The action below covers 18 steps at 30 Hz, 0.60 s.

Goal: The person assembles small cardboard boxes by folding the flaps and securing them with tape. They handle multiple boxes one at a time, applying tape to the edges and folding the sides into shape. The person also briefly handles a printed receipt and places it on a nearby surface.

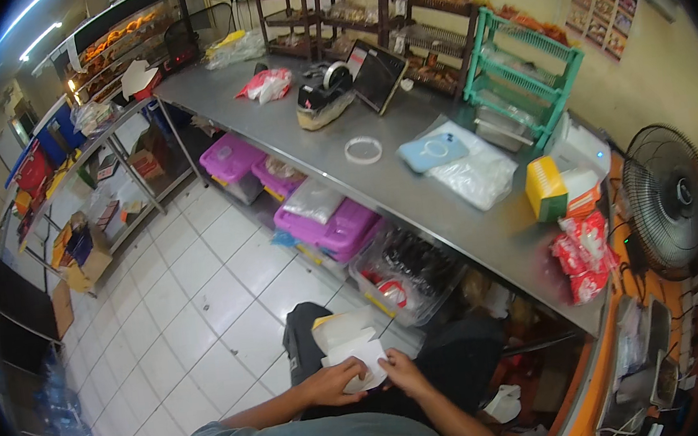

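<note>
Over my lap I hold a small open paperboard box [349,336], white inside with a bit of yellow at its far flap. My left hand [337,382] closes on its near left side, the fingers bent over the white card. At the right edge, my right hand [403,373] pinches the card between thumb and fingers. The underside of the box is hidden. Beneath it show my dark trousers [455,359].
A long steel table [272,116] stands ahead, carrying a tape dispenser [326,94], a tablet on a stand [379,75], plastic bags [479,173] and a yellow-green box [545,188]. Purple-lidded bins [329,228] sit below. A black fan [673,199] stands at right.
</note>
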Tool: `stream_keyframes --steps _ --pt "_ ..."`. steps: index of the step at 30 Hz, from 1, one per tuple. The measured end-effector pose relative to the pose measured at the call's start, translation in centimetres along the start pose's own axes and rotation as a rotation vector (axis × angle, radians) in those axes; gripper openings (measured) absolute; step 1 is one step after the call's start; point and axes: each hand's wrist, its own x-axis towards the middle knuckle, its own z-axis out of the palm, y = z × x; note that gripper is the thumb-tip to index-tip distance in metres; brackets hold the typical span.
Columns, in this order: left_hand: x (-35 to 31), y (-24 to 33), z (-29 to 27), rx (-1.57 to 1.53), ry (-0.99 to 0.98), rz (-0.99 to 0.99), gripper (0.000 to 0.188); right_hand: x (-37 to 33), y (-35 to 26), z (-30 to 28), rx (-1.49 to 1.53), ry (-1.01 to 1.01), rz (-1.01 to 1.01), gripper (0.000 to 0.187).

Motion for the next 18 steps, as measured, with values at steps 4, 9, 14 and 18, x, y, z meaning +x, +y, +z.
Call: stream_keyframes --steps 4,9,14,18 --pt "2.9 1.9 1.0 0.127 0.277 -0.017 0.035 3.7 4.6 -0.2 -0.374 0.302 -0.614 0.011" --pt "3.9 -0.4 2.6 -0.636 0.213 -0.391 0.025 -0.6 -2.1 0.3 -0.289 0.322 -0.374 0.013" --pt "2.1 -2.7 4.0 -1.182 0.130 -0.757 0.021 -3.5 -4.4 2.7 -0.564 0.311 -0.545 0.016" --pt "0.5 -4.8 5.6 -1.327 0.263 -0.757 0.024 -4.0 -4.6 3.9 -0.779 0.189 -0.725 0.023"
